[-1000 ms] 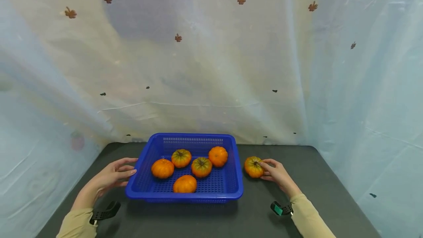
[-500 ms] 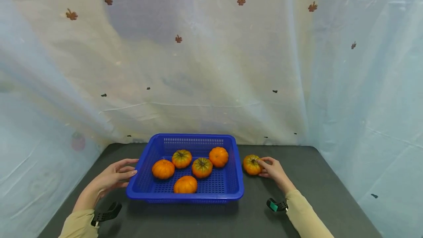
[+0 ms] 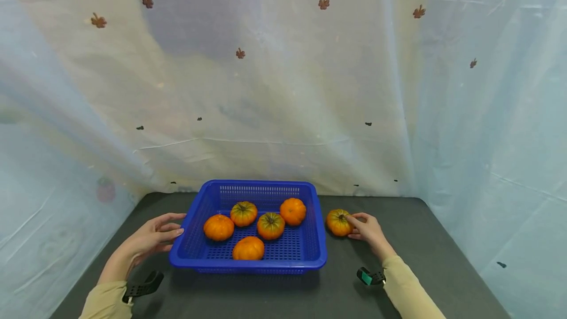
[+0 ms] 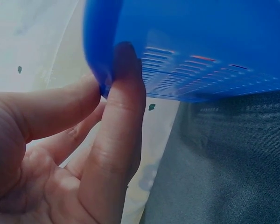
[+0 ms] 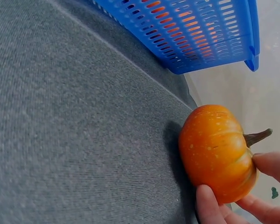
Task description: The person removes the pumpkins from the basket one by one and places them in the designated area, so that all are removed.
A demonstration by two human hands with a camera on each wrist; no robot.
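A blue plastic basket (image 3: 248, 263) sits on a dark grey table and holds several small orange pumpkins (image 3: 270, 225). My left hand (image 3: 152, 235) lies at the basket's left side, its fairly straight fingers touching the wall (image 4: 200, 42); in the left wrist view a fingertip (image 4: 128, 60) presses on the blue corner. One more pumpkin (image 3: 338, 222) stands on the table just right of the basket. My right hand (image 3: 366, 229) holds it from the right side, thumb low and fingers (image 5: 270, 163) near the stem of the pumpkin (image 5: 217, 151).
A pale printed sheet (image 3: 283, 87) hangs behind the table and along both sides. The grey table top (image 3: 425, 240) stretches right of the lone pumpkin and in front of the basket (image 5: 200, 32). Black straps with cameras sit on both wrists.
My right forearm has shifted a little to the left while the hand stays on the lone pumpkin. The left hand and the basket have not moved.
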